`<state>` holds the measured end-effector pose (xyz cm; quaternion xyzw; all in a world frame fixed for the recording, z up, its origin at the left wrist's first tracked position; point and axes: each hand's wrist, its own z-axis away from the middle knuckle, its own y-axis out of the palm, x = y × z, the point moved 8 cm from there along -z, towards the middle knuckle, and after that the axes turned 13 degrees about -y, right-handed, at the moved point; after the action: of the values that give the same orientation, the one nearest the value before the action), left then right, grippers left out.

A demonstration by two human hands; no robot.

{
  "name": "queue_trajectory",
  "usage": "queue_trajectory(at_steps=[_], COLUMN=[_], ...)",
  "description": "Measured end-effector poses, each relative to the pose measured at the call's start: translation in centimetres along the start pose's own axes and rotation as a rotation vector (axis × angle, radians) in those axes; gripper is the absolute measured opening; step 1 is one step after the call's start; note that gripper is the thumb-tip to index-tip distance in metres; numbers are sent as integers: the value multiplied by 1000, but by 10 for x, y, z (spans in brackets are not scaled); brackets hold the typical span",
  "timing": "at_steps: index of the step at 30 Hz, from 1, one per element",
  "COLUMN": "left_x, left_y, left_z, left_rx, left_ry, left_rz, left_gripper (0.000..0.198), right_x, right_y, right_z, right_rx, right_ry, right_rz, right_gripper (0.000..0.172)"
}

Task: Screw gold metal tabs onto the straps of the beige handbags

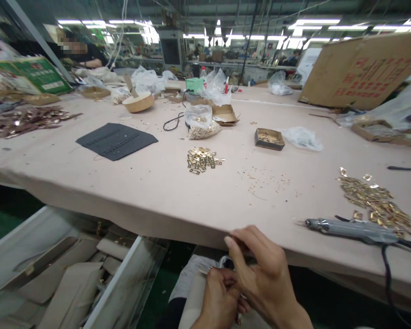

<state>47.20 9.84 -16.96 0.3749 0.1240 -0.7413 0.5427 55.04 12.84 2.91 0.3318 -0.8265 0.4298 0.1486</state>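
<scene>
Both my hands are low at the near table edge, below the tabletop. My left hand is curled closed, pinching a small thin metal piece whose tip pokes out to the left. My right hand lies over the left with fingers bent and pressed together; what it holds is hidden. An electric screwdriver lies on the table to the right of my hands. A small heap of gold metal fittings sits mid-table, and a larger scatter of gold pieces lies at the right.
A dark grey panel lies at the left. A small cardboard tray, plastic bags and a big cardboard box stand further back. A bin of scraps sits below the table edge. A person works at the far left.
</scene>
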Motion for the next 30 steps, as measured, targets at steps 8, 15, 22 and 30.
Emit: queue_trajectory(at_steps=[8, 15, 22, 30], left_x=[36, 35, 35, 32], left_y=[-14, -16, -20, -18], left_z=[-13, -10, -16, -16], left_rx=[-31, 29, 6, 20], left_ry=[-42, -85, -96, -105], left_rz=[92, 134, 156, 125], left_gripper=[41, 44, 49, 45], right_x=[-53, -67, -90, -98], right_y=[101, 126, 121, 125], right_z=[-143, -170, -177, -183], right_rx=[497, 444, 345, 418], right_ry=[-37, -49, -3, 7], right_rz=[537, 586, 613, 542], right_gripper=[33, 28, 37, 21])
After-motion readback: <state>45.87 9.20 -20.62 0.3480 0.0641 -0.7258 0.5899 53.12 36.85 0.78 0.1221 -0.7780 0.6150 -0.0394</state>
